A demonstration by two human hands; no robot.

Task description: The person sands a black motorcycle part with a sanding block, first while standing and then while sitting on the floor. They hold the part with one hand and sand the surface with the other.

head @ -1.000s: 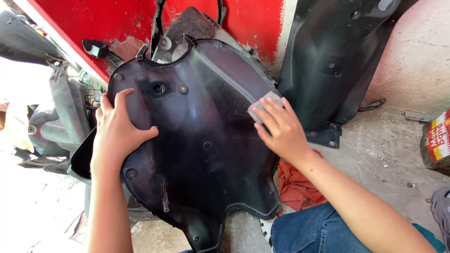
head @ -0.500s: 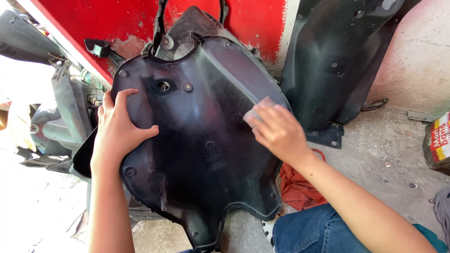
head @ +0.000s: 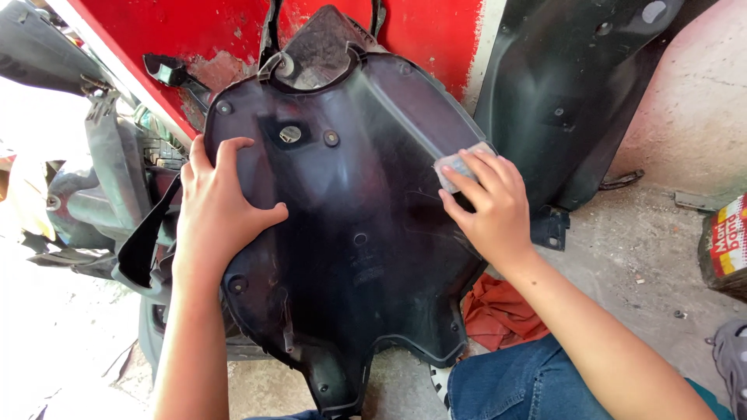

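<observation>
Big dark plastic panel [head: 350,210], scooter bodywork by the look, propped upright vs red wall [head: 436,31], lower edge near the knee in jeans [head: 513,381]. Left hand [head: 214,210] flat on panel's left side, fingers spread wide, thumb out toward centre, bracing; holds nothing, just presses. Right hand [head: 486,198] on panel's right edge, fingers together and flat, pressing a small grey sanding pad [head: 459,167] vs the surface; only pad's upper end visible past the fingertips.

Change vs 1 s ago: pad + right hand sit a bit further left/inward and higher along the right-hand ridge, then back toward the edge — short back-and-forth strokes. Left hand in same spot, same spread. Panel not shifted. Dull greyish haze on surface around pad, upper right area; rest darker, glossier. Reads as rubbing-down in progress on the right flank, w/ centre and lower part seemingly untouched so far — judgement only.

Nearby: second dark panel [head: 576,93] leaning at wall's right, orange-red rag [head: 498,315] on concrete floor [head: 622,257] below right wrist, printed tin [head: 724,241] at floor's right edge, more scooter parts [head: 101,194] at left.
</observation>
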